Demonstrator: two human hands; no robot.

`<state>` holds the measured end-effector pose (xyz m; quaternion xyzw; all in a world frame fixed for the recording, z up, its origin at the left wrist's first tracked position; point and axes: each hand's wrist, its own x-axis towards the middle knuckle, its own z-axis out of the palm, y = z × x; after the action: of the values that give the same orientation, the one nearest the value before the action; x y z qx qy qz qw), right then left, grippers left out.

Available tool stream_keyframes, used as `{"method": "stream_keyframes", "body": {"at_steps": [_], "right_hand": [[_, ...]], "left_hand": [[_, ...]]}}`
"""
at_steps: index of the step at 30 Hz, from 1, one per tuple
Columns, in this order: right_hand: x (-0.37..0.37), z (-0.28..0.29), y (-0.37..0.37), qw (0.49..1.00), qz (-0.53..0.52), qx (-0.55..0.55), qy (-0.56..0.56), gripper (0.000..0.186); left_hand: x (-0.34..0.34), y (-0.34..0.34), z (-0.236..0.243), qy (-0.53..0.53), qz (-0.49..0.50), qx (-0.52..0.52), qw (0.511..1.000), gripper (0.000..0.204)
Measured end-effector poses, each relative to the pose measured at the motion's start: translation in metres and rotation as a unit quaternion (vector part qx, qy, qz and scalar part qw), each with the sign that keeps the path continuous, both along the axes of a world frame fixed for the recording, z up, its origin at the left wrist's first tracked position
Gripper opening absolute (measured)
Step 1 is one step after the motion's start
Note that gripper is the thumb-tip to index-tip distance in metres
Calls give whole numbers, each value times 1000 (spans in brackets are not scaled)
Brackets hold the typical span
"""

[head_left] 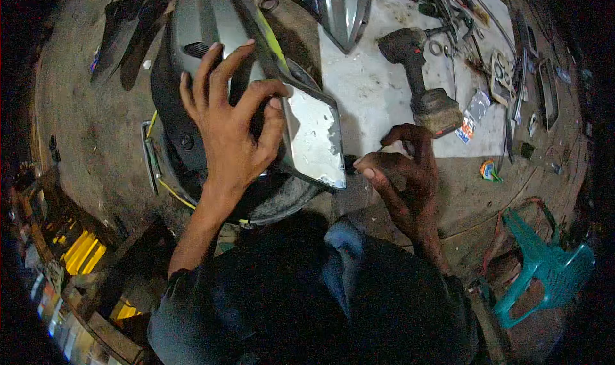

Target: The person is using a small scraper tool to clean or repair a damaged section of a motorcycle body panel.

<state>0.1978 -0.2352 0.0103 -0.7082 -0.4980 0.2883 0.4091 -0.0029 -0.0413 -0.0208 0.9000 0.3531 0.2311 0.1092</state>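
A rounded grey and black shell (pixel 234 16), helmet-like with a yellow-green edge, lies in front of me, left of the middle. Against its right side is a dark-framed panel (pixel 314 134) with a silvery white face, patchy along its right border. My left hand (pixel 234 112) reaches over the shell and pinches the panel's upper left edge between thumb and forefinger, the other fingers spread. Beside the panel's lower right edge, my right hand (pixel 410 176) has thumb and forefinger closed on a small dark bit, too small to name.
Right of the shell, a black cordless drill (pixel 416 77) lies on a white sheet (pixel 359 83), near several loose tools and metal parts. A second grey pointed shell (pixel 343 9) is at the far edge. A teal plastic chair (pixel 544 269) stands at lower right, a yellow-slatted crate (pixel 83 253) at lower left.
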Motion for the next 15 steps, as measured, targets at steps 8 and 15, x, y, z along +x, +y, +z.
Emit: {"method": "stream_keyframes", "body": {"at_steps": [8,15], "right_hand": [[0,16,-3,997,0,-58,41,24],[-19,21,-6,981,-46,-129,134,38]], "left_hand": [[-2,3,15,14,-27,-20,999,13],[-10,-22,21,45,-67,-90,993,45]]}}
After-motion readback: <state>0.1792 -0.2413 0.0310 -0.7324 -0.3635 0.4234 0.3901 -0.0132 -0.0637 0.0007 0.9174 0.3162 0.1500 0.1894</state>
